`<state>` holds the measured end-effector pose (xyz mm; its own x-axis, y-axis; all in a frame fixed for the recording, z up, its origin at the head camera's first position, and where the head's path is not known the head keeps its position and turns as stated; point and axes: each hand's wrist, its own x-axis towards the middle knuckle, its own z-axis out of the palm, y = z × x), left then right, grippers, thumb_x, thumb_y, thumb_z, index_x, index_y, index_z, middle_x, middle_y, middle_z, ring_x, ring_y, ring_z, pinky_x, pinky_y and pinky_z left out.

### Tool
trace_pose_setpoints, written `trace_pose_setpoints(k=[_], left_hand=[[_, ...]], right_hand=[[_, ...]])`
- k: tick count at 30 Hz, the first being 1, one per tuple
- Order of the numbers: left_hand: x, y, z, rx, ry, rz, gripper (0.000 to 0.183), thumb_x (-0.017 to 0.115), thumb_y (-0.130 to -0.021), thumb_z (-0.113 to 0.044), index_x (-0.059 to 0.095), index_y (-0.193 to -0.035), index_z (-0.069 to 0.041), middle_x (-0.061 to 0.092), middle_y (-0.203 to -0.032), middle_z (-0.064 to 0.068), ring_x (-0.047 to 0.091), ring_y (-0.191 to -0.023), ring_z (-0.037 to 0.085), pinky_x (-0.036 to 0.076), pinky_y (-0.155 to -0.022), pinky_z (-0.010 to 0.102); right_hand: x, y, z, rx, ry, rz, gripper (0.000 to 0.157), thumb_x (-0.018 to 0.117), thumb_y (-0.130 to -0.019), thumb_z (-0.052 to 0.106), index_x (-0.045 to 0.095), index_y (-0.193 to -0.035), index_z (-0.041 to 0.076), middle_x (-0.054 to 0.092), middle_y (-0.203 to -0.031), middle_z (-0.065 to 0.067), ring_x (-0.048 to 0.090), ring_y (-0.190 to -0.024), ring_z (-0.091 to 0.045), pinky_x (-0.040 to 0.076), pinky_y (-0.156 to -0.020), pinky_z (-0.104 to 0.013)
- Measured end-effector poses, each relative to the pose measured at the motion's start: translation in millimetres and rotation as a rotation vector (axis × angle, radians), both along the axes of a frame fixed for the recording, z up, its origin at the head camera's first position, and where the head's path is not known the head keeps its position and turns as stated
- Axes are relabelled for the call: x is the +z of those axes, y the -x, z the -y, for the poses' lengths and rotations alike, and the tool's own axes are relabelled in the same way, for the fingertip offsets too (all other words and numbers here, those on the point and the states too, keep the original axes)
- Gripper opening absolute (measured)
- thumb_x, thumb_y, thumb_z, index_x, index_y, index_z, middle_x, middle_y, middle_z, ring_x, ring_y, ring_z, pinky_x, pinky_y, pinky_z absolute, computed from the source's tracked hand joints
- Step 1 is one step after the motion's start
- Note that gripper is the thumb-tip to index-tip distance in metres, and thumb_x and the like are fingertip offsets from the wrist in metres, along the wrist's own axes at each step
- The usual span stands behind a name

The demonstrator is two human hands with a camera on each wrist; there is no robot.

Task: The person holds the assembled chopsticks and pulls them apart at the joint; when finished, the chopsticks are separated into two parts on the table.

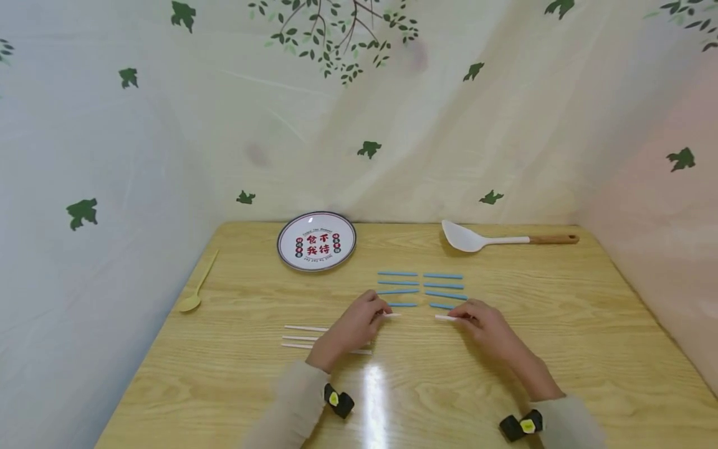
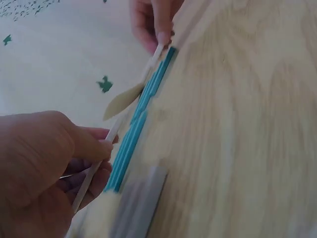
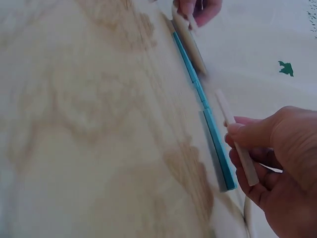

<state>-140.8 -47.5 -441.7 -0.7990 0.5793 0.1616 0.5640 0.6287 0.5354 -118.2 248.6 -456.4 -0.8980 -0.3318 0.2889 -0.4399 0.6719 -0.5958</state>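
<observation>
White sticks sat near the blue sticks, one pinched by thumb and curled fingers in my left hand, another likewise in my right hand. They seemed light, stiff, snappable, best gripped mid-length.

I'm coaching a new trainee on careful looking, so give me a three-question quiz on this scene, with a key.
1. In the head view, how many blue sticks show?
2. True or false: from left to right in the head view, the plate comes between the yellow spoon and the spatula.
3. The left hand and right hand each hold:
A) a blue stick
B) a white stick
C) nothing

Key: 1. Eight; 2. True; 3. B
</observation>
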Motion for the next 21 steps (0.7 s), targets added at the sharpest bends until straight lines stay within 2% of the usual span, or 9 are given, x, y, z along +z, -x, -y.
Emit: trace_pose_setpoints(k=[4, 8, 15, 21], left_hand=[[-3.3, 1.1, -18, 0.021, 0.021, -0.019, 0.014, 0.055, -0.096, -0.009, 0.067, -0.103, -0.008, 0.055, -0.092, 0.002, 0.050, -0.082, 0.011, 0.047, -0.077, 0.025], [-9.0, 1.5, -27, 0.048, 0.021, -0.026, 0.011, 0.058, -0.094, -0.007, 0.068, -0.098, -0.008, 0.057, -0.091, 0.001, 0.053, -0.085, 0.013, 0.047, -0.080, 0.025], [-17.6, 2.6, -31, 0.072, 0.004, -0.069, 0.011, 0.060, -0.091, -0.004, 0.068, -0.095, -0.010, 0.059, -0.090, 0.002, 0.055, -0.090, 0.017, 0.047, -0.085, 0.027], [-18.5, 4.0, -33, 0.085, -0.003, -0.067, 0.011, 0.060, -0.092, -0.006, 0.069, -0.096, -0.011, 0.059, -0.093, 0.001, 0.054, -0.093, 0.017, 0.046, -0.087, 0.027]], right_hand=[[-3.5, 0.2, 1, -0.007, 0.000, 0.043, 0.015, 0.070, -0.083, 0.000, 0.072, -0.092, 0.011, 0.066, -0.088, 0.003, 0.060, -0.081, -0.008, 0.051, -0.068, -0.023], [-6.8, 1.5, 1, -0.022, -0.018, 0.066, 0.013, 0.071, -0.082, 0.001, 0.071, -0.090, 0.011, 0.066, -0.087, 0.003, 0.061, -0.081, -0.007, 0.052, -0.069, -0.023], [-5.4, 2.7, 0, -0.036, -0.045, 0.083, 0.010, 0.072, -0.083, 0.004, 0.071, -0.089, 0.012, 0.063, -0.085, 0.005, 0.059, -0.079, -0.007, 0.052, -0.067, -0.023], [-4.1, 3.2, 2, -0.061, -0.085, 0.088, 0.007, 0.071, -0.084, 0.007, 0.072, -0.089, 0.011, 0.062, -0.085, 0.005, 0.059, -0.079, -0.009, 0.051, -0.068, -0.024]])
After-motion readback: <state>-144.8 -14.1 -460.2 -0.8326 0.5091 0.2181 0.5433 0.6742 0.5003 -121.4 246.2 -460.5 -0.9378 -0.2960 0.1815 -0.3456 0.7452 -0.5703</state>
